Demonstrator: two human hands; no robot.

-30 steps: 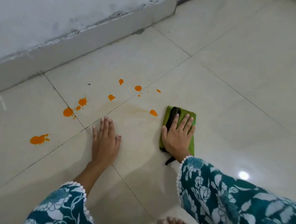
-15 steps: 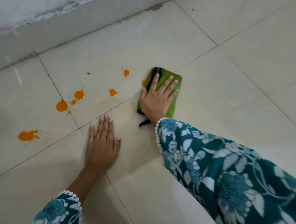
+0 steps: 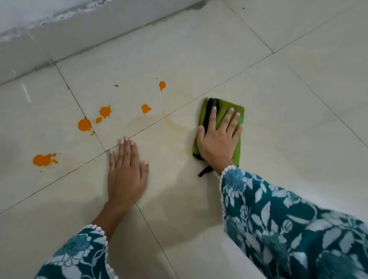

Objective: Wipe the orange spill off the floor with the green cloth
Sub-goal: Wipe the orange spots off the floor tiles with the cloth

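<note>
A folded green cloth (image 3: 235,112) with a black strap lies on the pale floor tiles. My right hand (image 3: 219,138) presses flat on it, fingers spread. Orange spill blots (image 3: 84,124) dot the floor to the left of the cloth, with one larger blot (image 3: 43,159) at the far left and smaller drops (image 3: 162,85) further back. A faint yellowish smear (image 3: 175,125) marks the tile just left of the cloth. My left hand (image 3: 125,172) rests flat on the floor, holding nothing, between the blots and the cloth.
A grey wall with a tiled skirting (image 3: 62,32) runs along the far left. Dark grout lines (image 3: 203,97) cross the floor diagonally. My patterned teal sleeves (image 3: 292,234) fill the lower right and bottom.
My right hand pushed the cloth forward over the drops near the grout line, then drew it back to the right; those drops are gone and a faint smear is left. My left hand stayed put.
</note>
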